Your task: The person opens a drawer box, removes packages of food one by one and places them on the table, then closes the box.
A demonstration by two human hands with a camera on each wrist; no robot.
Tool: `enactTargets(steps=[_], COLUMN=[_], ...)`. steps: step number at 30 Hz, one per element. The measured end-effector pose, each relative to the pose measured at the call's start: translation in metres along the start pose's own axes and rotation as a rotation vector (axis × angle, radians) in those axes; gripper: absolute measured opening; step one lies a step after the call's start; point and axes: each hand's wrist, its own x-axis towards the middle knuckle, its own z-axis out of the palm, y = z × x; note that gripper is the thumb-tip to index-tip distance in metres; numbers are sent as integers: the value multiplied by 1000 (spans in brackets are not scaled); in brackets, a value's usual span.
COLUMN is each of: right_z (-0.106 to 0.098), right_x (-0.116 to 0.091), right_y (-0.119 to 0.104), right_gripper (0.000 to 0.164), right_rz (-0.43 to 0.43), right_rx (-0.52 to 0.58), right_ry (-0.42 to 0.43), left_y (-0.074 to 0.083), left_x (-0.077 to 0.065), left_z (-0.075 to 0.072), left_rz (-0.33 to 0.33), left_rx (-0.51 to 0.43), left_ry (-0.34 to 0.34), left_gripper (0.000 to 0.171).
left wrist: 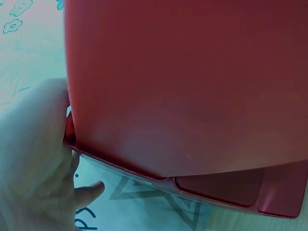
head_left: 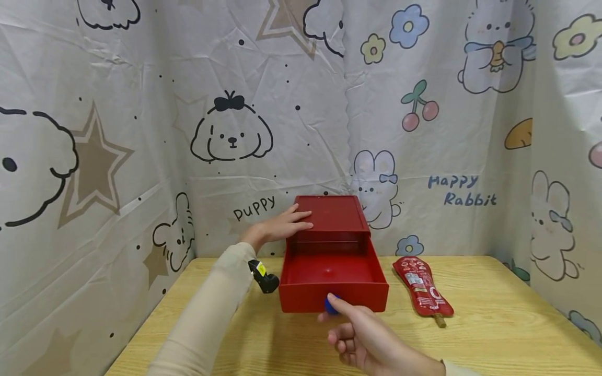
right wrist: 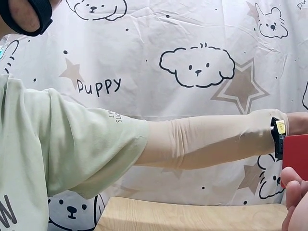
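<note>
The right hand partly hides the blue knob on the red drawer.

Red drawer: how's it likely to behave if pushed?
The drawer is probably stiff: it looks straight-sided and unbowed. Likely light for its size, since no contents show inside. Unlikely to roll, given its flat, boxy shape.

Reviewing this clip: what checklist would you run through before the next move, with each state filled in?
1. Left hand touching the box: ok.
2. Drawer open: ok, its inside shows.
3. Right hand at the knob: ok, thumb against it.
4. Grip firm enough to move it: cannot tell.
5. Packet apart from the drawer: ok, on the table to its right.
</note>
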Motion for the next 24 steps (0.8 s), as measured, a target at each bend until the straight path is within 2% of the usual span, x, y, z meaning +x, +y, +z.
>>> enactTargets(steps=[24], right_z=[3], right_x=[1], right_y=[-2], right_gripper=[47], right_rz=[1], right_rx=[1], right_ry=[32], left_y=[-1], left_x=[0], left_z=[0], left_rz=[-2], left_rx=[-16], left_ry=[-1], left_gripper=[66])
